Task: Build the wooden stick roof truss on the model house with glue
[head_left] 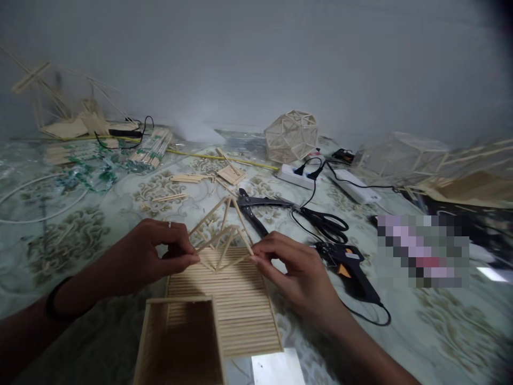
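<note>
Between my two hands is a small roof-like frame (225, 239) of thin wooden sticks, peaked at the top. My left hand (162, 248), with a ring and a dark wristband, pinches its left corner. The right corner is pinched in my right hand (290, 262). Below the frame lies a flat platform (240, 315) of wooden sticks laid side by side; whether the frame touches it I cannot tell. A wooden open-topped box (182, 342) stands at the platform's near left part, its inside in shadow.
Beyond my right hand lie black-handled cutters (272, 206) and a black glue gun (352, 272) with its cord. A power strip (298, 176) stands behind. Stick bundles (150, 149), loose sticks (188, 178) and a stick polyhedron (292, 136) sit further back on the patterned tablecloth (452, 321).
</note>
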Demonstrator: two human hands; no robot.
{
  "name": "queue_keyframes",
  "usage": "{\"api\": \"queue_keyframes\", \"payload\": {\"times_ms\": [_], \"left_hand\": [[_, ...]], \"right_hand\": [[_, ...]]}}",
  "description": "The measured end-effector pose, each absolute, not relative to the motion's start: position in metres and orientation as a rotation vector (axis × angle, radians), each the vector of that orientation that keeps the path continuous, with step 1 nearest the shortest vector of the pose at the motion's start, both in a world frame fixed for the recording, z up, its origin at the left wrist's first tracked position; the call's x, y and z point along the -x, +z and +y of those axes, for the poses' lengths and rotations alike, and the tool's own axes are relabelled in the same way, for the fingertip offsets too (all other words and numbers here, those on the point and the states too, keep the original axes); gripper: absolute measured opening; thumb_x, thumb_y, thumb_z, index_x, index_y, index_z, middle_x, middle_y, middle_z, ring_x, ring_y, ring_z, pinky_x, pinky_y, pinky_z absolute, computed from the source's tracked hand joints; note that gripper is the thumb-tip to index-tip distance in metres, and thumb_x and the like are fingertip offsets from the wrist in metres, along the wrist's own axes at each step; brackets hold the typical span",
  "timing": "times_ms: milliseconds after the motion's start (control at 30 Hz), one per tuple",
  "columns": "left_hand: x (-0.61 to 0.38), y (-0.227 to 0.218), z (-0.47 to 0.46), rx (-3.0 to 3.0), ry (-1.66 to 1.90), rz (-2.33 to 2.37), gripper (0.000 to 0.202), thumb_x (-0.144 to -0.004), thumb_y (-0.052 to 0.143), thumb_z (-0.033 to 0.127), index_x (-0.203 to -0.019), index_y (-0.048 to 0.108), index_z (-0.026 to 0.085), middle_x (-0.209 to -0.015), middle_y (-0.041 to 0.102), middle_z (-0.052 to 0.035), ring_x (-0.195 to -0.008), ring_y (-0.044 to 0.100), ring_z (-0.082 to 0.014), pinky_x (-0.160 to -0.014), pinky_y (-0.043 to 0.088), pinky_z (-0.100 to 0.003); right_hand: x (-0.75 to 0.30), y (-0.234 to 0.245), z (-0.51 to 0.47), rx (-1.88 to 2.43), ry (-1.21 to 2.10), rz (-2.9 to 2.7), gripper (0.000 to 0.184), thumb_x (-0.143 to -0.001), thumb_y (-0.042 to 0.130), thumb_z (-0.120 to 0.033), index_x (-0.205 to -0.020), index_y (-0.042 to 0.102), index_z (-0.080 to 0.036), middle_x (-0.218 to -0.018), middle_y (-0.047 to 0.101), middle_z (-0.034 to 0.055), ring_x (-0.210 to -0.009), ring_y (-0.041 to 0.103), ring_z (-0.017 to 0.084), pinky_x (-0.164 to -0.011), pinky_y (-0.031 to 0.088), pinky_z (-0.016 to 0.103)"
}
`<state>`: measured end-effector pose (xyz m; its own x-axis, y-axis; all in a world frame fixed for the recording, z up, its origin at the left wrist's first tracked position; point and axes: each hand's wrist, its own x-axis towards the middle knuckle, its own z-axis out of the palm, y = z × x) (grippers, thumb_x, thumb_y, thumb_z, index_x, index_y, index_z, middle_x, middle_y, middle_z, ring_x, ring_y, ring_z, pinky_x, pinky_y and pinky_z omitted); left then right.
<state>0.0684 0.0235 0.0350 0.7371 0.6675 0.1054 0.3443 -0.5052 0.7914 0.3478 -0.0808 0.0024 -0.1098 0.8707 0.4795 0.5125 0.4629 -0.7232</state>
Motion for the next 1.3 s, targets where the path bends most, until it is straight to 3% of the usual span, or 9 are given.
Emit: {"api": "queue_keyframes", "payload": {"times_ms": [300,467,733,1300], "left_hand": [[-0.069,0.035,0.020,-2.147,0.549,0.740,0.019,-0.094,0.074,0.028,-0.077,0.077,0.019,-0.068,0.068,0.0019,-0.061,0.059,-0.0098,-0.060,0.045,-0.020],[-0.069,0.033,0.020,-2.148,0.573,0.704,0.018,-0.095,0.074,0.024,-0.078,0.077,0.019,-0.070,0.068,0.0018,-0.062,0.059,-0.0098,-0.061,0.045,-0.020],[-0.073,0.035,0.018,-2.141,0.590,0.691,0.019,-0.093,0.073,0.021,-0.075,0.076,0.017,-0.066,0.064,0.0022,-0.059,0.056,-0.0089,-0.059,0.044,-0.019],[-0.071,0.033,0.020,-2.170,0.629,0.657,0.016,-0.092,0.076,0.018,-0.076,0.077,0.020,-0.067,0.064,0.0048,-0.060,0.056,-0.0073,-0.060,0.043,-0.018]], "right_hand": [[-0.350,-0.002,-0.080,1.160,0.445,-1.728,0.007,-0.097,0.075,-0.016,-0.093,0.078,-0.021,-0.081,0.074,0.0015,-0.072,0.069,0.015,-0.065,0.055,0.026],[-0.349,-0.003,-0.080,1.140,0.483,-1.713,0.009,-0.096,0.077,-0.018,-0.102,0.081,-0.022,-0.080,0.071,0.0001,-0.072,0.068,0.015,-0.066,0.055,0.026],[-0.342,-0.001,-0.082,1.230,0.488,-1.689,0.011,-0.098,0.073,-0.020,-0.088,0.076,-0.020,-0.074,0.065,-0.0008,-0.067,0.063,0.013,-0.063,0.050,0.024],[-0.340,0.000,-0.083,1.230,0.505,-1.666,0.013,-0.099,0.072,-0.019,-0.086,0.075,-0.020,-0.072,0.064,-0.0017,-0.065,0.061,0.012,-0.062,0.047,0.024]]}}
